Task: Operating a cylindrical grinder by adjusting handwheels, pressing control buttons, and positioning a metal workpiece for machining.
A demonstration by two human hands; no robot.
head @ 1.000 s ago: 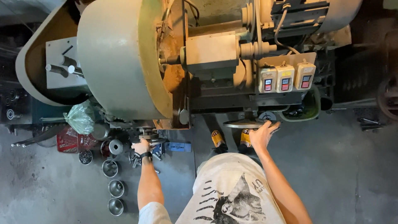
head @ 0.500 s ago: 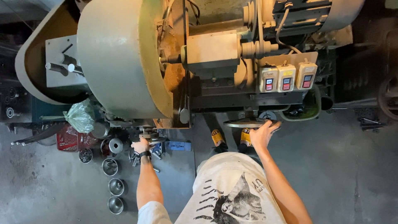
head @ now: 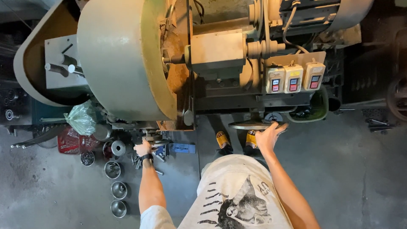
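pale green metal fills the top of the view: a big machine (head: 127, 59) with a broad rounded guard, standing on a grey concrete floor (head: 364, 169). the left hand (head: 143, 148) is curled around a small metal part (head: 153, 138) low on the machine's front, just under the guard's lower edge; the grip looks closed on it. the right hand (head: 268, 136) lies spread, fingers wide, its fingertips on the rim of a flat round metal disc (head: 250, 125) below three switch boxes (head: 292, 77). round metal cups (head: 115, 182) lie on the floor left of the arm, near a green plastic bag (head: 81, 118).
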